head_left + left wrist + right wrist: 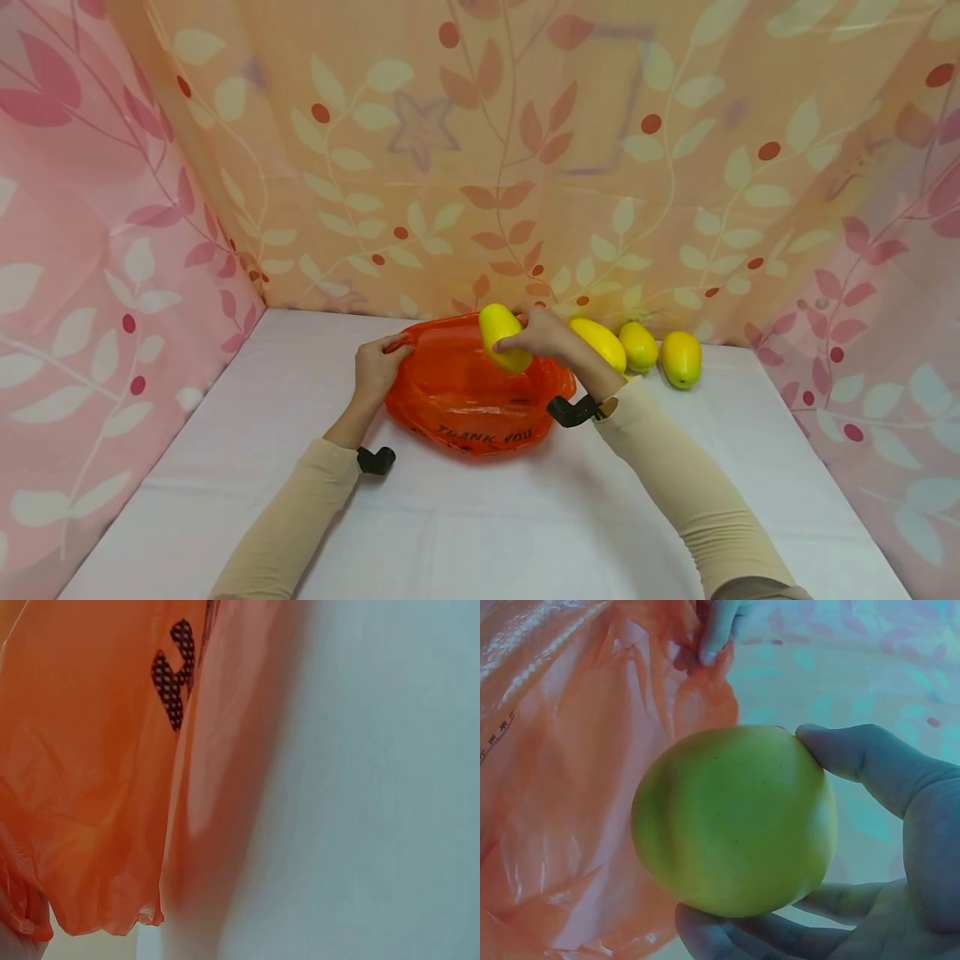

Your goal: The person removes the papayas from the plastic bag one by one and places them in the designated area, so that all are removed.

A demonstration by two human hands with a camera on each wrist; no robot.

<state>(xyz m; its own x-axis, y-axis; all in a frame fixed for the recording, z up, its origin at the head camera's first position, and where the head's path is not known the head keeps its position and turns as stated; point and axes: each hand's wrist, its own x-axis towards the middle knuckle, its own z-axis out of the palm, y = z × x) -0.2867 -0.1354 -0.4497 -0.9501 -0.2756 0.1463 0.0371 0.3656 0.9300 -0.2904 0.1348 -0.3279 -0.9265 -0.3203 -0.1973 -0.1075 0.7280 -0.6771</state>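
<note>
An orange-red plastic bag (450, 387) with THANK YOU printed on it lies spread open on the white-covered table. My left hand (377, 371) pinches the bag's left edge; in the left wrist view the bag (97, 787) fills the left side and only a bit of that hand shows at the lower corner. Above the bag's opening, my right hand (546, 337) grips a yellow mango (498, 333). The right wrist view shows the mango (735, 821) between the thumb and the fingers, apart from the table.
Several more yellow mangoes stand at the back right: one mango (597, 342) partly behind the right forearm, another mango (638, 347) beside it, and a mango (681, 360) farthest right. A patterned curtain (480, 167) borders the table (465, 533) at the back and sides.
</note>
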